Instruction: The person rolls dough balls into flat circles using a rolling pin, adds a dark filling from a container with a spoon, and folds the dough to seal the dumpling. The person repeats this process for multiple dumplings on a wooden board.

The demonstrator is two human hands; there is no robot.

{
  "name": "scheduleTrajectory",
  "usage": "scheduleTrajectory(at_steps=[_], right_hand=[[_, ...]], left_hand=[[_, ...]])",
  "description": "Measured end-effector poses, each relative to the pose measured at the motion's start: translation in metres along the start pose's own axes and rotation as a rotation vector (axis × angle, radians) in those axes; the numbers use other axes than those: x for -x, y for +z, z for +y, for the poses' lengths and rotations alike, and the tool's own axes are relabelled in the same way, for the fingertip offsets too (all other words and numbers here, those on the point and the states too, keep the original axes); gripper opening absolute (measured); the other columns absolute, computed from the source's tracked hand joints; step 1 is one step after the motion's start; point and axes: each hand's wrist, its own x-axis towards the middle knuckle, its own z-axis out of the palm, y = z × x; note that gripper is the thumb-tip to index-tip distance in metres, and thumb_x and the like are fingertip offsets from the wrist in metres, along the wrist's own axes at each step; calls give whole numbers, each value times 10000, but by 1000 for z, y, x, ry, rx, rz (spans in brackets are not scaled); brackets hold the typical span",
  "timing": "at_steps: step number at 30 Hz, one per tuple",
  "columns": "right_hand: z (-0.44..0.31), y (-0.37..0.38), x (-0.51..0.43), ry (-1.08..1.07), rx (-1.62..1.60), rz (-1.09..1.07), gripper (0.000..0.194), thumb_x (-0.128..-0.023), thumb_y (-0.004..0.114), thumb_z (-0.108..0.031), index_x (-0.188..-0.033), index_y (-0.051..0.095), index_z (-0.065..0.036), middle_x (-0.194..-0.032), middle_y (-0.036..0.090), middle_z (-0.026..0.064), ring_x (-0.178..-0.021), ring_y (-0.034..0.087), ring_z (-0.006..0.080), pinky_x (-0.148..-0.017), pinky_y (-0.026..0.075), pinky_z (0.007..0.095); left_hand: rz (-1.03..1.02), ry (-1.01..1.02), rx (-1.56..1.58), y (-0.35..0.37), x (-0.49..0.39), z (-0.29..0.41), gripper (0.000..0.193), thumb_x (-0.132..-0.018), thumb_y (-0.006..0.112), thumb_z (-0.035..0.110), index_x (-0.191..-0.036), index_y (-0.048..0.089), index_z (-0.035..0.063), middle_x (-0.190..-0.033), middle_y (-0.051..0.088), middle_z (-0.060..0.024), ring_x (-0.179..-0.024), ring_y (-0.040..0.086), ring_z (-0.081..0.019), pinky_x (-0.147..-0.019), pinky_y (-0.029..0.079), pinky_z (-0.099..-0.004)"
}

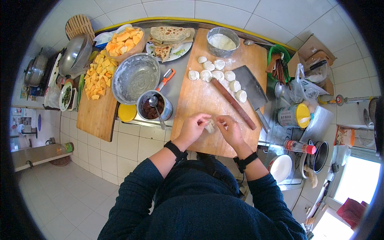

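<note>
A small piece of whitish dough (pixel 210 127) is between my two hands, low over the front of a floured wooden board (pixel 192 105). My left hand (pixel 195 126) pinches it from the left with thumb and fingertips. My right hand (pixel 230 129) has its fingertips at the dough's right side; they partly hide the edge. Beyond the hands, several round dough pieces (pixel 218 75) lie on the board. A dark wooden rolling pin (pixel 234 103) lies slantwise to their right, beside a cleaver (pixel 250 87). A metal bowl of flour (pixel 222 42) stands at the board's back.
Left of the board stand an open can of dark filling (pixel 150 112) with a spoon, a floury metal basin (pixel 136 79) and an orange peeler (pixel 166 79). Cut pumpkin (pixel 100 75) covers part of another board (pixel 96 123). Flatbreads (pixel 171 34) rest on a plate. A yellow-lidded can (pixel 292 116) lies right.
</note>
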Motion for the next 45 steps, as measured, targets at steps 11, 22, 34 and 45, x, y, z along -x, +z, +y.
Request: scheduleTrajectory(at_steps=[11,22,34,45], right_hand=[[12,3,0,277,-741,-254,570,-894,643,-15,-1419,420,-10,-1321,555,137,-1200,550,215,-995,472,344],[-9,21,-9,143,-347,-16,437,-778,786,-54,-1173,608,-1,-1117,625,113,-989,642,197,-799,571,311],[-35,8,-10,-150,-63,27,507,-733,808,-86,-1195,605,-44,-1127,589,116,-934,621,232,-772,548,322],[-12,9,-16,300,-712,-126,434,-908,698,-172,-1268,564,29,-1144,650,142,-1001,644,197,-800,567,322]], left_hand=[[84,-84,365,7,-1,-25,291,-903,575,-84,-1180,565,6,-1159,616,-70,-1007,622,-111,-877,509,-262],[-76,-409,745,7,-7,-11,365,-971,605,327,-1195,584,39,-1003,605,-4,-876,555,-78,-756,447,-226],[-168,-526,829,-4,-10,-1,422,-926,681,164,-1301,541,29,-1048,623,-16,-909,591,-85,-750,493,-229],[-148,-412,841,-3,-13,15,422,-949,642,147,-1328,517,11,-1177,621,-91,-1027,626,-179,-894,543,-325]])
